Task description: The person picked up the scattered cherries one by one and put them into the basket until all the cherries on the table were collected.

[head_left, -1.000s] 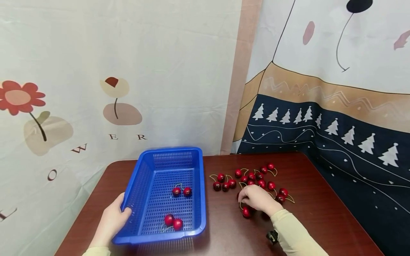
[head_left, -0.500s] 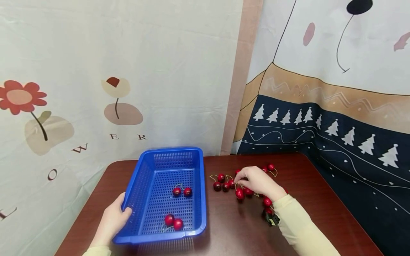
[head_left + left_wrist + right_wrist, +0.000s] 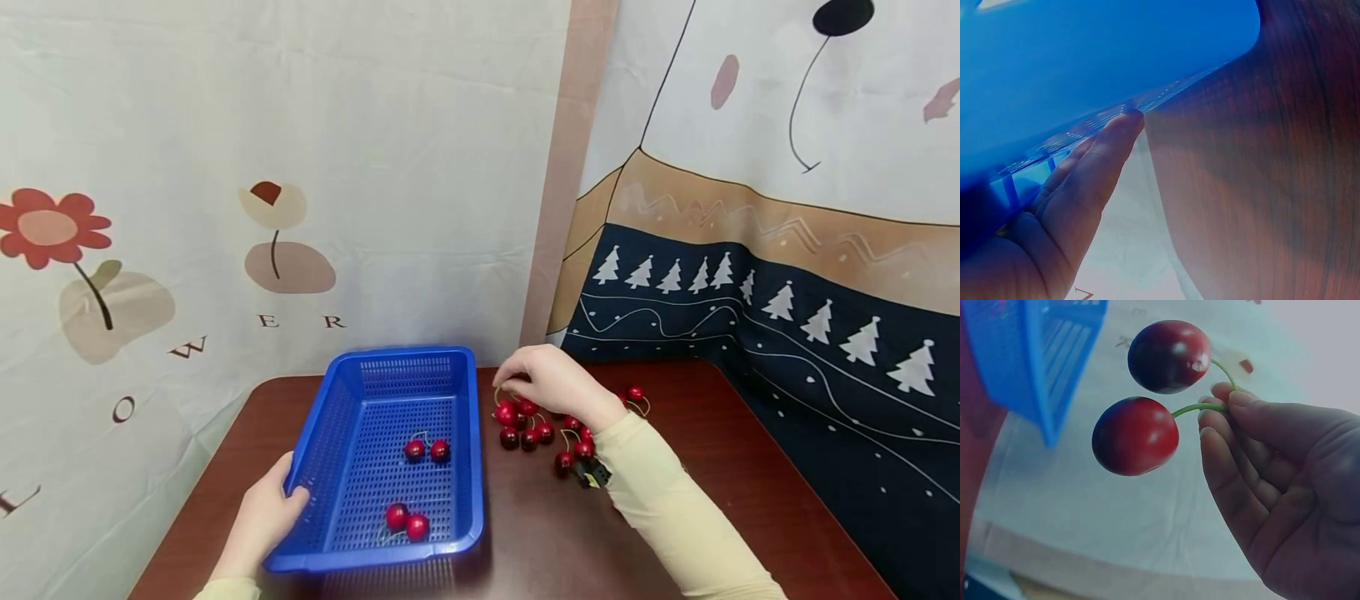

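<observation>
My right hand (image 3: 551, 382) pinches the green stems of a pair of cherries (image 3: 1136, 435) between thumb and fingertips. Both dark red fruits dangle from it in the right wrist view, just right of the blue plastic basket (image 3: 481, 467). With the thumb over the rim and fingers along the outside, my left hand (image 3: 262, 512) grips the basket's left side. The left wrist view shows that hand's fingers (image 3: 1094, 175) lying against the basket wall. Inside the basket lie two pairs of cherries, one pair (image 3: 427, 450) near the middle and another (image 3: 407, 522) toward the front.
Several more cherries (image 3: 528, 438) lie on the brown wooden table (image 3: 555, 533) under and around the right forearm, some hidden by it. A small black device (image 3: 592, 473) hangs at the right wrist. Behind the table's far edge hangs a printed cloth (image 3: 420, 208).
My right hand has lifted a cherry pair from the pile and carried it left and away from me, toward the basket. My left hand and the basket stay put.
</observation>
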Motion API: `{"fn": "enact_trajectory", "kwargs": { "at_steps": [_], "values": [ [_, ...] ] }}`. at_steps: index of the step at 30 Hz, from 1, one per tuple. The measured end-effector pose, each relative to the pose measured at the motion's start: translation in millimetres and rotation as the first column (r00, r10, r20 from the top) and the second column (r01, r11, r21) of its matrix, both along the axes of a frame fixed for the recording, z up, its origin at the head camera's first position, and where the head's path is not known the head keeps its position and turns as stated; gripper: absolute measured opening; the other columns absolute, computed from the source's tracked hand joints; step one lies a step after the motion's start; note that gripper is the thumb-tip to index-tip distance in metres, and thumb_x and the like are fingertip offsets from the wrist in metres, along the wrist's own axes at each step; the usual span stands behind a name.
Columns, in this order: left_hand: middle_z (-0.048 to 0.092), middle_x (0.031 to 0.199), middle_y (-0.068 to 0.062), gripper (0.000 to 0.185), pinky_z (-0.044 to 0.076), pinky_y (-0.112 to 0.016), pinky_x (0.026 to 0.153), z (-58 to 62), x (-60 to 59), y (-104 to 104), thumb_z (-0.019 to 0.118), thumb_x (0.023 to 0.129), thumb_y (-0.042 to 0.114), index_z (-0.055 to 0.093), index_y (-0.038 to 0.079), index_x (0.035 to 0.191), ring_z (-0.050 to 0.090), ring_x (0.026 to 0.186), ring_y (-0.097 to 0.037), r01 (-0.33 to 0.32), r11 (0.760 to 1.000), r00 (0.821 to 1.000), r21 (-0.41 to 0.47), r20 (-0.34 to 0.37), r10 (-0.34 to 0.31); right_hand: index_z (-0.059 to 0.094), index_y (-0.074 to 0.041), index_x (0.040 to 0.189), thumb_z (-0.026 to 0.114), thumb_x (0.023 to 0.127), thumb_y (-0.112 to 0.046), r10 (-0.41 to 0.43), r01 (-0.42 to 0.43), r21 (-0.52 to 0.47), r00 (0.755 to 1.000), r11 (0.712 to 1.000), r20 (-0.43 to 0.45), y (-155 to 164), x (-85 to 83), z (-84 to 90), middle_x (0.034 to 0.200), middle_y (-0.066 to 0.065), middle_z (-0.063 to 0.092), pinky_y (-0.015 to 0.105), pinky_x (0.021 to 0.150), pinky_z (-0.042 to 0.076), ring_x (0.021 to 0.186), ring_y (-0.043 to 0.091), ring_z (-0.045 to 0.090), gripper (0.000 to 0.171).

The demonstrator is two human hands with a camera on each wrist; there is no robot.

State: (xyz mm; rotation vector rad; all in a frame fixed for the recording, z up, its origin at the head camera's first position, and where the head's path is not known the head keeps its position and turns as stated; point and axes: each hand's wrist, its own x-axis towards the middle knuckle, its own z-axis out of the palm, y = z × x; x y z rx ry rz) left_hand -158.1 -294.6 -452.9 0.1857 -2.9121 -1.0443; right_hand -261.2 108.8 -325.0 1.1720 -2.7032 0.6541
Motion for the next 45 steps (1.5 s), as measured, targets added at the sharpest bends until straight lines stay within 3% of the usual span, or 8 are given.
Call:
{"fn": "enact_trajectory", "kwargs": {
  "at_steps": [9,17,25,36,45],
  "values": [
    [0.062,0.117,-0.030,0.054,0.052,-0.055,0.075,0.9,-0.8,0.0,0.053,0.090,0.006,0.040,0.000,0.142,0.064,0.091,-0.036,0.002,1.000,1.000,0.003,-0.004,-0.002,0.078,-0.014,0.102,0.068,0.094,-0.014,0.045,-0.043,-0.044,0.999,0.998,0.025,-45.3,-0.8,10.8,0.102,-0.002,0.072,0.025,0.087,0.051,0.096,0.012,0.064,0.013],
    [0.062,0.118,-0.031,0.054,0.053,-0.054,0.075,0.3,-1.8,0.1,0.053,0.090,0.006,0.040,0.000,0.142,0.064,0.092,-0.037,0.003,1.000,1.000,0.005,-0.003,-0.003,0.078,-0.014,0.102,0.067,0.094,-0.015,0.088,-0.079,-0.099,0.993,0.992,0.084,-75.6,1.1,9.4,0.102,-0.004,0.072,0.021,0.083,0.050,0.091,0.008,0.062,0.013],
    [0.062,0.119,-0.031,0.054,0.052,-0.055,0.076,-0.8,-2.0,-0.5,0.053,0.090,0.006,0.039,0.000,0.143,0.064,0.094,-0.038,-0.006,1.000,1.000,0.003,0.010,0.006,0.077,-0.016,0.101,0.067,0.095,-0.015,0.114,-0.101,-0.112,0.987,0.989,0.116,-100.5,1.1,-3.0,0.099,-0.005,0.072,0.016,0.078,0.048,0.083,0.003,0.059,0.012],
    [0.062,0.119,-0.031,0.055,0.053,-0.055,0.075,-2.0,-0.9,-1.1,0.052,0.089,0.007,0.040,0.000,0.143,0.065,0.094,-0.038,-0.008,1.000,1.000,0.011,0.016,0.008,0.078,-0.017,0.100,0.067,0.095,-0.016,0.073,-0.057,-0.104,0.985,0.993,0.155,-120.0,-4.5,-21.2,0.096,-0.009,0.072,0.014,0.077,0.048,0.083,0.001,0.059,0.012],
    [0.062,0.118,-0.030,0.056,0.053,-0.055,0.076,-2.7,-1.3,-1.5,0.053,0.089,0.008,0.039,0.000,0.143,0.064,0.094,-0.038,-0.008,1.000,1.000,0.002,0.018,0.008,0.077,-0.016,0.097,0.067,0.095,-0.016,0.046,-0.005,-0.149,0.960,0.989,0.275,-136.0,-6.3,-43.9,0.092,-0.010,0.071,0.015,0.074,0.048,0.075,0.000,0.057,0.011]
  ]
}}
